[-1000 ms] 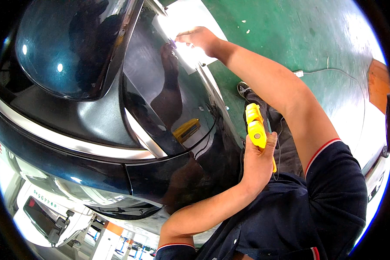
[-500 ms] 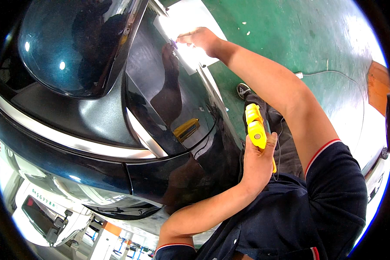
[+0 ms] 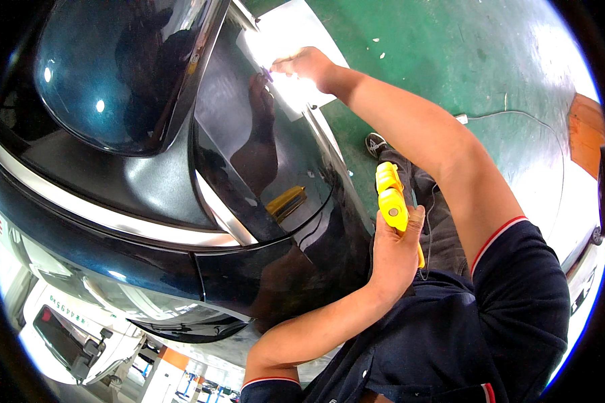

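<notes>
My left hand (image 3: 396, 252) is closed round the grip of a yellow pistol-shaped tool (image 3: 390, 195), held upright in front of my body. A thin cord hangs beside the tool. My right arm reaches forward to a dark glossy car window (image 3: 249, 127). There, my right hand (image 3: 306, 67) pinches a small purple piece (image 3: 267, 74) at the glass. Glare whitens the area round these fingertips, so what the piece touches cannot be made out exactly. A bright white sheet-like area (image 3: 323, 33) lies behind the hand.
The dark blue side mirror (image 3: 107, 80) juts out at the upper left, above a silver trim strip (image 3: 101, 208). A cable with a white connector (image 3: 462, 119) crosses the green floor (image 3: 437, 60). A white vehicle (image 3: 67, 336) stands at the lower left, an orange-brown panel (image 3: 585, 134) at the right.
My right hand has shifted very slightly down along the window. The yellow tool has moved a little to the left. Both grips look the same.
</notes>
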Available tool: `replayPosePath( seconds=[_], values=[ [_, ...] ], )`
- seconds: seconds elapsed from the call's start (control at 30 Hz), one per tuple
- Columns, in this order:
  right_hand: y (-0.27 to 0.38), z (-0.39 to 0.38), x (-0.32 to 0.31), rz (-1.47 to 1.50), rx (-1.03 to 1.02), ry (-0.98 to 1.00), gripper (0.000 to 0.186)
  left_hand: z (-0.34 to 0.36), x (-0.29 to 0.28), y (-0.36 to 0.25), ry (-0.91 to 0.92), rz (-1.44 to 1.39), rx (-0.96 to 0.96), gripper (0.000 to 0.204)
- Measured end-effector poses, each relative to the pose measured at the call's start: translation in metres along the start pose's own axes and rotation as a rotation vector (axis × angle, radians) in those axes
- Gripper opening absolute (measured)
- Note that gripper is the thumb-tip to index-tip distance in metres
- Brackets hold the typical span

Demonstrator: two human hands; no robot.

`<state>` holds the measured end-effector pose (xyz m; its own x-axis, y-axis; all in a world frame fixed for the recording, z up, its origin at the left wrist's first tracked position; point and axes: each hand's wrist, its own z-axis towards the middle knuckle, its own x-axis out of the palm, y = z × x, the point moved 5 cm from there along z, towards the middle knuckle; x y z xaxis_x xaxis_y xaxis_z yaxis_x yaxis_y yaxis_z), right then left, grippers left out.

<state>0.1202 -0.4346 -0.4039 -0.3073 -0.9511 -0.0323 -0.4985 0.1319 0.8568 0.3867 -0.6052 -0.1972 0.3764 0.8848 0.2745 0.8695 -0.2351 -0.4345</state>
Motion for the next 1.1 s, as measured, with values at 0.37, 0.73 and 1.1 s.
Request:
replayPosePath(
  seconds=[0.37, 0.73, 1.1],
  values=[
    [0.015, -0.028, -0.030, 0.080, -0.120, 0.005, 0.049, -0.001, -0.001, 0.002, -0.013, 0.018, 0.027, 0.026],
    [-0.106, -0.278, -0.135, 0.216, 0.112, -0.343, 0.034, -0.001, 0.001, 0.000, -0.053, -0.011, 0.114, 0.026],
    [-0.065, -0.427, -0.043, 0.293, -0.117, 0.190, 0.060, 0.018, -0.002, 0.002, -0.034, 0.397, 0.348, 0.042]
  ],
)
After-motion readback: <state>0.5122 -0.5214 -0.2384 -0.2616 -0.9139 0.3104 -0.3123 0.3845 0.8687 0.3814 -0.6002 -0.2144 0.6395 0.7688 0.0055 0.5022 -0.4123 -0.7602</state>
